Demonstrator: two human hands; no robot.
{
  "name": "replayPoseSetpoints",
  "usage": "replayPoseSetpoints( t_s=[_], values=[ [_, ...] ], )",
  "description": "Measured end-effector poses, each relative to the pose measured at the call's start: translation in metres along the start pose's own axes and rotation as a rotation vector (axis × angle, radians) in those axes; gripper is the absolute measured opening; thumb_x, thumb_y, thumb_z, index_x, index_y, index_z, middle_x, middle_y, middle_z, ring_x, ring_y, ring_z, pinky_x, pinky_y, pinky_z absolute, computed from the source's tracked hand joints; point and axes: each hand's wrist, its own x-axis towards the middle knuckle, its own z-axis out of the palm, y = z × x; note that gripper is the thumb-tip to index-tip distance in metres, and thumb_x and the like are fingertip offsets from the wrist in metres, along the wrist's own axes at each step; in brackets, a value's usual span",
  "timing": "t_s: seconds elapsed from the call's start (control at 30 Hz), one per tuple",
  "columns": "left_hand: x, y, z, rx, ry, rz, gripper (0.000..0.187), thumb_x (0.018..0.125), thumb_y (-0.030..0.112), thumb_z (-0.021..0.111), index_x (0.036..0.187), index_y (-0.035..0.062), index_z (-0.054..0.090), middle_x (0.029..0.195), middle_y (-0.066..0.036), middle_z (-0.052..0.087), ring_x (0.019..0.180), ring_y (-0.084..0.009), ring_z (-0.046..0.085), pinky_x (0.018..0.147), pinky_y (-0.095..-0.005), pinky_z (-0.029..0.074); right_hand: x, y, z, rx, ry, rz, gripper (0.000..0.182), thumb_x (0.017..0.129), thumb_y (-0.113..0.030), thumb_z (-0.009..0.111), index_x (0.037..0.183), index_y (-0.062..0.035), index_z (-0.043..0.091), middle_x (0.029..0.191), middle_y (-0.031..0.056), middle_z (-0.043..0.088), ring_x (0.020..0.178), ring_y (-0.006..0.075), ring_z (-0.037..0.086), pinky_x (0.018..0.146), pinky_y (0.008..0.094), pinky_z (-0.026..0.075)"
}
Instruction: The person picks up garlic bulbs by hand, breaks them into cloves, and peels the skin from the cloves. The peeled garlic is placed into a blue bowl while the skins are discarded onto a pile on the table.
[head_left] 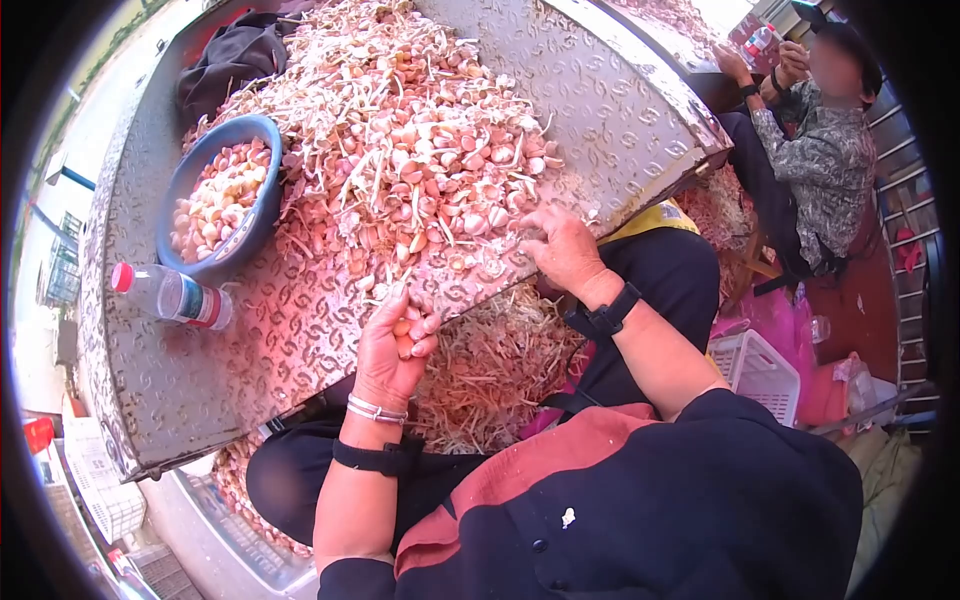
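Note:
Several garlic cloves [407, 330] lie in my left hand [393, 350], its fingers curled round them, palm up at the near edge of the metal table. My right hand [567, 252] rests at the table edge on the right, beside the heap of garlic [440, 150]. Its fingers are bent and apart, and I see nothing held in them. Loose cloves, dry skins and stalks make up the heap. To its left stands a blue bowl [268, 205] full of separated cloves [222, 195].
A plastic bottle [178, 296] with a red cap lies left on the patterned metal table [270, 350]. Skins and stalks [500, 370] pile up below the edge, between my knees. Dark cloth [235, 60] lies at the back left. Another person [820, 150] sits at the right near a white basket [757, 375].

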Motion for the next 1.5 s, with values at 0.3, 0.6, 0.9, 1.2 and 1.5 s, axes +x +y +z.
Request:
replayPoseSetpoints(
  t_s=[0.3,0.6,0.9,1.2,1.5],
  values=[
    [0.002,-0.001,-0.004,0.103,-0.038,0.014,0.027,0.092,0.024,0.054,0.073,0.0069,0.046,0.068,-0.004,0.047,0.055,-0.0129,0.043,0.042,-0.0221,0.033,0.008,0.001,0.009,0.123,0.145,-0.163,0.009,0.074,-0.009,0.063,0.083,-0.0093,0.064,0.081,0.0104,0.058,0.083,0.0311,0.058,0.072,0.038,0.047],
    [-0.002,-0.002,0.007,0.246,0.017,0.044,0.015,0.089,0.017,0.057,0.089,0.0028,0.054,0.065,-0.004,0.05,0.052,-0.0133,0.046,0.04,-0.0213,0.032,0.03,0.008,0.01,-0.113,-0.104,-0.291,0.013,0.07,-0.007,0.065,0.081,-0.0049,0.06,0.084,0.0131,0.057,0.083,0.0316,0.057,0.072,0.0386,0.047],
    [-0.002,-0.003,0.01,0.275,0.095,0.057,0.016,0.088,0.014,0.058,0.093,-0.0008,0.055,0.064,-0.003,0.049,0.054,-0.0135,0.049,0.039,-0.0211,0.032,0.019,0.014,0.006,0.284,-0.116,-0.028,0.012,0.071,-0.001,0.066,0.08,-0.0019,0.059,0.077,0.0075,0.061,0.069,0.0172,0.06,0.063,0.0295,0.048],
    [0.0,-0.012,0.007,0.278,0.087,-0.049,0.032,0.09,0.021,0.051,0.11,-0.0049,0.054,0.074,-0.008,0.055,0.056,-0.0146,0.051,0.04,-0.0207,0.034,-0.002,-0.036,0.001,1.017,-0.374,0.251,0.013,0.079,-0.002,0.067,0.089,-0.0027,0.059,0.072,0.0008,0.06,0.064,0.0067,0.059,0.056,0.0207,0.048],
    [-0.001,-0.016,0.0,0.209,-0.022,-0.031,0.026,0.092,0.019,0.046,0.108,0.0001,0.054,0.079,-0.01,0.059,0.056,-0.0157,0.051,0.039,-0.0204,0.035,-0.016,-0.075,0.026,1.201,-0.448,0.146,0.012,0.076,0.0,0.068,0.085,-0.0012,0.06,0.073,0.0015,0.061,0.064,0.0063,0.058,0.056,0.0197,0.048]
  ],
)
